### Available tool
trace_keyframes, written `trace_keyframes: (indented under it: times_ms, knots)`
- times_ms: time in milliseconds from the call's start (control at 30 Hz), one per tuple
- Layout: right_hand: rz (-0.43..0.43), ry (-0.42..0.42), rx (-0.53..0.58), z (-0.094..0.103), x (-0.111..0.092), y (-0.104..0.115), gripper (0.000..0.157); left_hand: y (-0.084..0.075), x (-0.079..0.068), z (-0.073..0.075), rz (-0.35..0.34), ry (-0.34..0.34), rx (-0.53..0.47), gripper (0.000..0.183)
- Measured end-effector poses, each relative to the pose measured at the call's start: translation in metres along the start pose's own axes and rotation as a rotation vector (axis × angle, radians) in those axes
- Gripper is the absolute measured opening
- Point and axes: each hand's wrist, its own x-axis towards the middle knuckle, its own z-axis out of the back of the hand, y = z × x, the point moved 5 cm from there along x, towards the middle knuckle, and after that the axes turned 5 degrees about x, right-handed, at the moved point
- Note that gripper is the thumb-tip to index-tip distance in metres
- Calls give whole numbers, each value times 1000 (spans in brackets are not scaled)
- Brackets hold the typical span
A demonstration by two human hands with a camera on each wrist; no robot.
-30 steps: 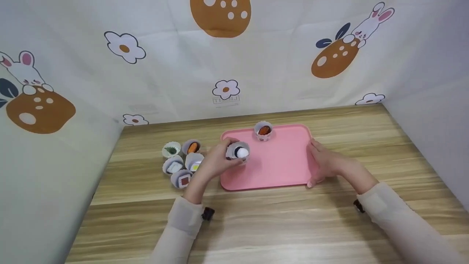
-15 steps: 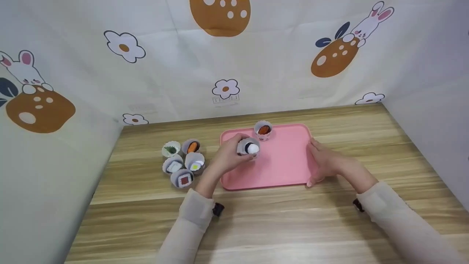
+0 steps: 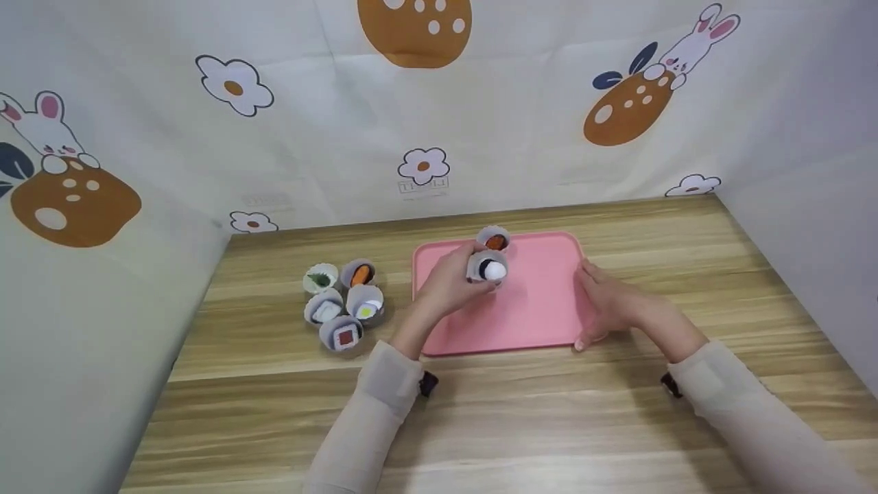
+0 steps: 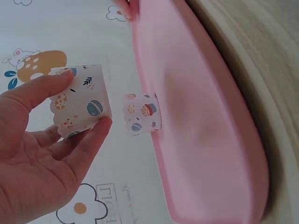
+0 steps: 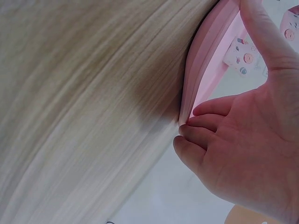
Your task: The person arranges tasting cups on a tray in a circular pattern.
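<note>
My left hand (image 3: 449, 281) grips a patterned paper baking cup (image 4: 86, 102), thumb on one side and fingers on the other. A white, rounded piece with a black band (image 3: 493, 270) sits in this cup. The hand holds it above the pink tray (image 3: 535, 302); the left wrist view shows a gap between cup and tray. Just behind it, a second paper cup (image 4: 142, 113) with a red-orange piece stands at the tray's far edge, partly hidden in the head view. My right hand (image 3: 609, 302) rests against the tray's right end, fingers and thumb extended along the rim.
Left of the tray, several paper cups cluster on the wooden table (image 3: 521, 418). They contain a green leafy piece (image 3: 319, 280), an orange piece (image 3: 361, 275), whitish pieces and a red-centred square roll (image 3: 346, 337). A printed cloth (image 3: 329, 158) rises behind the table.
My left hand has carried its cup rightward and slightly away from me over the tray, close to the standing cup. The right hand and tray have stayed put.
</note>
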Motion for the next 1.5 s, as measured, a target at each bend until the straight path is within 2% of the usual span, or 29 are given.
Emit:
trace_keyframes:
  times_ms: [167,533,833,1067,1300,1500]
  knots:
    - [1,-2,17,-1,0,-1,142,-6,7,-5,11,0,-7,59]
    - [-24,15,23,-1,2,-1,142,-18,26,-15,-42,-51,72,55]
    - [-38,25,31,0,2,-1,142,-29,42,-25,-1,-32,136,59]
    - [-36,20,47,-1,2,-1,143,-33,55,-33,-2,-29,196,58]
    - [-17,10,49,0,0,-2,141,-35,64,-37,7,-23,253,56]
    - [-35,24,62,0,-1,-2,142,-36,69,-42,18,-20,300,54]
